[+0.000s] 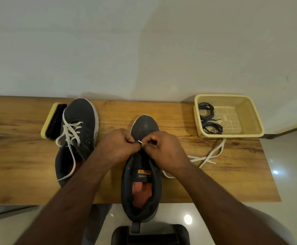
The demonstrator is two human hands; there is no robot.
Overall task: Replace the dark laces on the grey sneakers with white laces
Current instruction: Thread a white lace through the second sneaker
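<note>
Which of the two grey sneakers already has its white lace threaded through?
The left sneaker, beside the brush: white lace criss-crosses it. The middle sneaker, under both hands, is only being started.

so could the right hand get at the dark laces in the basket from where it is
Probably yes: the dark laces lie uncovered in the open basket, nothing between, but the right hand is pinching the white lace.
</note>
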